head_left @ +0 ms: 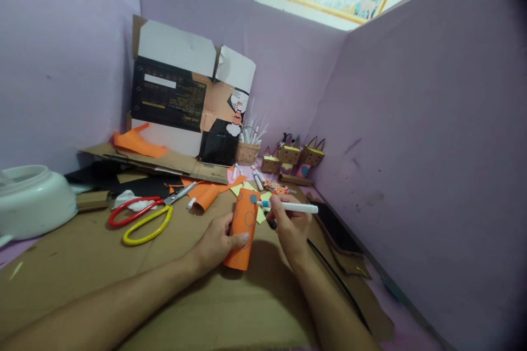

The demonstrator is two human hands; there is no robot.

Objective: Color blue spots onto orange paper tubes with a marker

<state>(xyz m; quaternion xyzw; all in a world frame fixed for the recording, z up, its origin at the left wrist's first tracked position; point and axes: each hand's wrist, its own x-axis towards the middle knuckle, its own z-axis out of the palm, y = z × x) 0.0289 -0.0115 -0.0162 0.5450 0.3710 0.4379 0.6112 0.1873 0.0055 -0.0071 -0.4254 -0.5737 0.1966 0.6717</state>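
An orange paper tube (242,255) stands tilted in my left hand (218,238), whose thumb lies across its front. Several drawn circles mark its side, and the top one is filled in blue. My right hand (290,227) grips a white marker pen (296,207) lying nearly level. Its blue tip points left and meets the tube at the blue spot, or very close to it. Scissors (150,214) with one red and one yellow handle lie open to the left of my left hand. Behind them rests a rolled piece of orange paper (206,194).
A white pot-like container (37,203) stands at the far left. Behind are an unfolded printed carton (173,93), a basket (247,153) of pens and small cardboard animal figures (290,154). Purple walls (420,137) enclose the cardboard-covered table; a black cable (337,279) runs right of my right hand.
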